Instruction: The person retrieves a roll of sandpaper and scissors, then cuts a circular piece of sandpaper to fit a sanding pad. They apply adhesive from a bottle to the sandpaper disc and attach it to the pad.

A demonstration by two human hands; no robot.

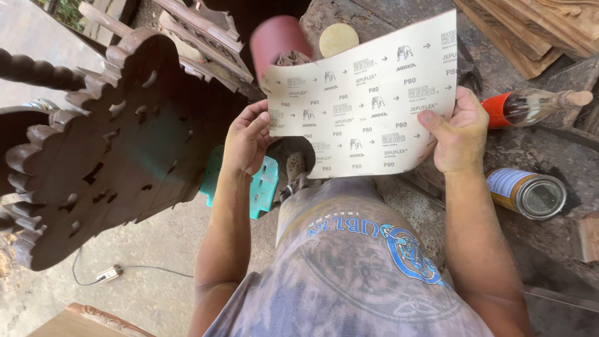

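Note:
I hold a sheet of sandpaper [368, 93] up in front of me, its pale printed backing facing me. My left hand [247, 138] pinches its lower left edge. My right hand [458, 131] grips its right edge with the thumb laid over the front. The sheet curls away at the top left, where its reddish abrasive side [277, 39] shows. A rounded piece is cut out of the bottom left corner.
A dark carved wooden chair back [100, 150] stands at the left. A teal plastic stool [263, 187] is below my left hand. A bottle with an orange label [530, 106] and a tin can [527, 192] lie at the right. Wooden boards [524, 31] are stacked top right. A round sanding disc [339, 39] lies behind the sheet.

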